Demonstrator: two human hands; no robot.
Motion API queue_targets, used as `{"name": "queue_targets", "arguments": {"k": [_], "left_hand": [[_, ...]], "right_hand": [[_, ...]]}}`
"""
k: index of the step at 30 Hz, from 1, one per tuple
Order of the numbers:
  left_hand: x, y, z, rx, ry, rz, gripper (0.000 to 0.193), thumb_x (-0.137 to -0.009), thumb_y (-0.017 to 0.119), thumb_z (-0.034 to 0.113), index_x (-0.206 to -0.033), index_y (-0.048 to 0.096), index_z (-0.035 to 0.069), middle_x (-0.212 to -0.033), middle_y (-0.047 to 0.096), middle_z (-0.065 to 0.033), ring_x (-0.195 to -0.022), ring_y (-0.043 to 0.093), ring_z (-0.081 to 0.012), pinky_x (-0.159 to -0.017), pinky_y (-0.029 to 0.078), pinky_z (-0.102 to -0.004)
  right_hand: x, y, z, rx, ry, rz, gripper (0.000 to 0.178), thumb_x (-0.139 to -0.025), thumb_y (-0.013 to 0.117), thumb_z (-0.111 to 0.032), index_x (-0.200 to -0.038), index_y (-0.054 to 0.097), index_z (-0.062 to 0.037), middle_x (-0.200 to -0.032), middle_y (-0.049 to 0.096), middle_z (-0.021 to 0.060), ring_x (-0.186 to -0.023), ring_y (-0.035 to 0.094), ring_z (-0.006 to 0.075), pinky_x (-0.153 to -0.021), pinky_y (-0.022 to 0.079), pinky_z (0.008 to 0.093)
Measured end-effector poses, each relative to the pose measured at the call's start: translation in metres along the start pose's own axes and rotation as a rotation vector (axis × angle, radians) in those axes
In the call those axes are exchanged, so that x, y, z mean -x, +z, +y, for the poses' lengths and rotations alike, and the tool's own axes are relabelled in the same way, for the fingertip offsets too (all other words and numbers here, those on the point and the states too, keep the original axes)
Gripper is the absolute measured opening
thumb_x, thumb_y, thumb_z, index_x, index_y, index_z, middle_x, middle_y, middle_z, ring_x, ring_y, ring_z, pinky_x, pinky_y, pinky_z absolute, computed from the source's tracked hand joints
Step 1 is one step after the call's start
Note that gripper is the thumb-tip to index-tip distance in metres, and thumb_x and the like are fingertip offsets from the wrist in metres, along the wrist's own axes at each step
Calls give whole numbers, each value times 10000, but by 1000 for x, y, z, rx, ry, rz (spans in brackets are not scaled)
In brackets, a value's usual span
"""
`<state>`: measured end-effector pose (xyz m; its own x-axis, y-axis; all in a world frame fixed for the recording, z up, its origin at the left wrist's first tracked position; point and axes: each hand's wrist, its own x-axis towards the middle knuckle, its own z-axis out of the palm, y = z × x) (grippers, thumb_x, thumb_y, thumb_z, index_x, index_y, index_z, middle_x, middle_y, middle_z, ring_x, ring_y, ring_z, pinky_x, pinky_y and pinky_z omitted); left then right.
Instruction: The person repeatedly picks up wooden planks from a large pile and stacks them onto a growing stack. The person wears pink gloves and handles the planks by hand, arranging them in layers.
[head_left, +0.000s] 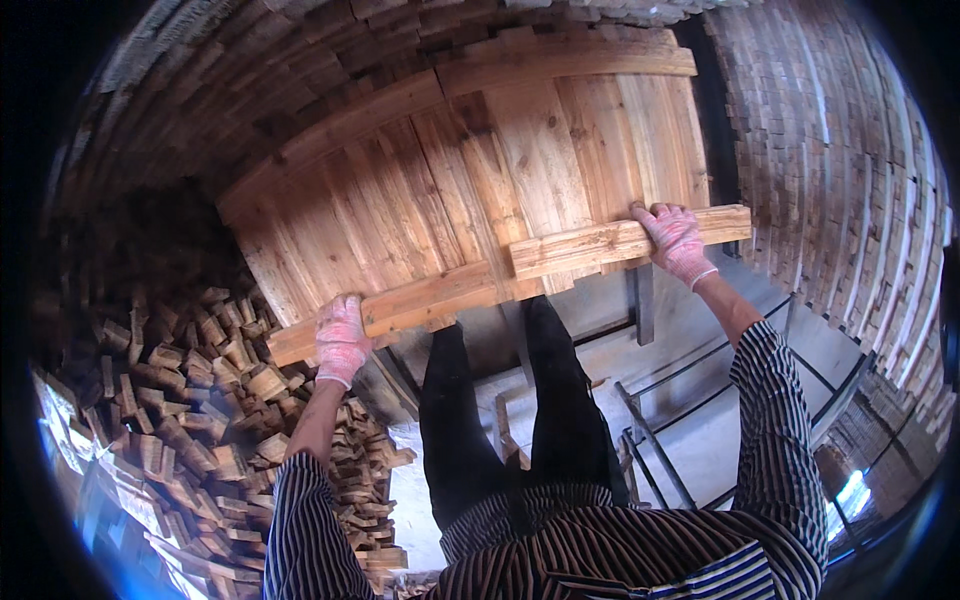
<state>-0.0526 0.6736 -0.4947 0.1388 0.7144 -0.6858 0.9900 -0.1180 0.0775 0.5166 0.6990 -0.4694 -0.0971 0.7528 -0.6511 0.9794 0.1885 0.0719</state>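
My left hand, in a pink-stained white work glove, grips the left wooden board near its left end. That board lies along the near edge of a layer of planks set side by side. Farther right, my gloved right hand is wrapped over the right wooden board, with the fingers on its top. This second board lies across the near plank ends, its left end beside the first board's right end and its right end jutting past the layer. The undersides of both boards are hidden.
Tall stacks of wood pieces rise at the right, and more stacked wood stands at the back. A loose heap of short wood blocks fills the left. A dark metal frame stands low at the right of my legs.
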Motion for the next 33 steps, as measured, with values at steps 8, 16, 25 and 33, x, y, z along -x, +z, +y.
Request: {"name": "queue_targets", "arguments": {"k": [8,16,25,33], "left_hand": [[-2,51,-34,73,126,113,886,-670,906,241,-1426,464,102,-1450,505,-149,-1384,440,-369,-1178,351,-459],[-10,49,-26,71,41,82,848,-673,889,213,-1411,481,132,-1416,530,-134,-1358,467,-367,-1140,392,-469],[-13,39,-16,-14,83,133,819,-662,893,258,-1374,516,108,-1366,561,-159,-1317,502,-372,-1135,405,-459],[-14,-68,9,329,-23,-161,924,-655,922,331,-1435,497,79,-1253,659,-178,-1145,648,-347,-1015,531,-437]], "right_hand": [[-25,48,-4,-123,-161,146,800,-606,859,-174,-1340,547,-244,-1333,567,82,-1268,553,296,-1122,389,491],[-27,61,7,-44,-150,212,767,-634,833,-135,-1340,564,-269,-1272,605,84,-1222,578,295,-1113,391,504],[-25,63,15,-40,-128,151,800,-597,871,-196,-1328,553,-274,-1311,583,66,-1237,571,294,-1100,390,484],[-20,-25,44,-212,-89,17,907,-695,857,-353,-1496,444,-245,-1279,616,148,-1227,574,356,-1063,437,472]]}}
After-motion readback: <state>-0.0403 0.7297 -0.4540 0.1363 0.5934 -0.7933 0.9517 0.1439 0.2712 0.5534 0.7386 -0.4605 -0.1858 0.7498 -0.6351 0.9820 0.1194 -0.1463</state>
